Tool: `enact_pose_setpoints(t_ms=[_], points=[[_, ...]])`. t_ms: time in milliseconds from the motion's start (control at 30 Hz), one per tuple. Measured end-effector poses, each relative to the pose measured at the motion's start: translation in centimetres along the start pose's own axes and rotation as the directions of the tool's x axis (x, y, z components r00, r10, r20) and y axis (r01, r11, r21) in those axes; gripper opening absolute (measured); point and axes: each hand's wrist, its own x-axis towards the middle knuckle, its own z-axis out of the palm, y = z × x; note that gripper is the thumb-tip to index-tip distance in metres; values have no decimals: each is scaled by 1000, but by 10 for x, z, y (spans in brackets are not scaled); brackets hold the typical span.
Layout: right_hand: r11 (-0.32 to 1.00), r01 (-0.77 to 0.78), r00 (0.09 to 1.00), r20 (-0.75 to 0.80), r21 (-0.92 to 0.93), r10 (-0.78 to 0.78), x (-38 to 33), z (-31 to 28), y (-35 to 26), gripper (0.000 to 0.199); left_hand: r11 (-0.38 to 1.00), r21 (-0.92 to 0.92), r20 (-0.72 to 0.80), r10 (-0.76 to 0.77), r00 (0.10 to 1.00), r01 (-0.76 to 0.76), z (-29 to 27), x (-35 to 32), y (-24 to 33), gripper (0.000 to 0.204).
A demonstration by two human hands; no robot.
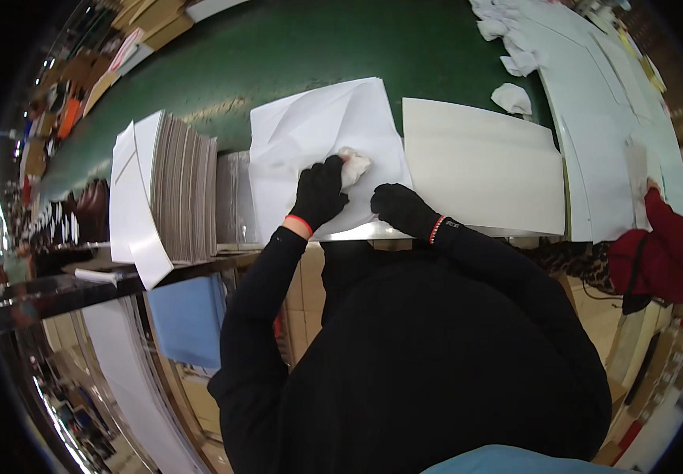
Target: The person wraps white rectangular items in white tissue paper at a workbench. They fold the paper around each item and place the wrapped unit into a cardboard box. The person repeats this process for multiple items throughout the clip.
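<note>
- Left of our fingers stands a stack of boards (186, 188); right lies a cream panel (480, 166).
- Our left hand (319, 192) clenches a white rag (355, 164) on the white sheet (318, 138).
- Our right hand (401, 208) presses the sheet's near edge, fingers curled, on the green tabletop (294, 55).

1. I am standing in a factory or packing workshop, at a long green conveyor belt (294, 47).
2. A stack of grey boards (187, 189) stands on edge beside me, with white sheets (484, 162) lying along the line.
3. A co-worker in a red sleeve (665, 245) works at the next station.
4. Cardboard cartons (152, 20) are piled beyond the belt.
</note>
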Motion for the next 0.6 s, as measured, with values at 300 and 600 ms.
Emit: enact_pose_setpoints(t_ms=[300,600], points=[[996,-91,991,104,26,88,2,-2,-6,15,971,104,-312,-173,934,215,30,18,-74,63],[987,-159,972,170,-36,163,1,2,-8,18,989,148,-301,51,952,-6,18,-12,-14,58]])
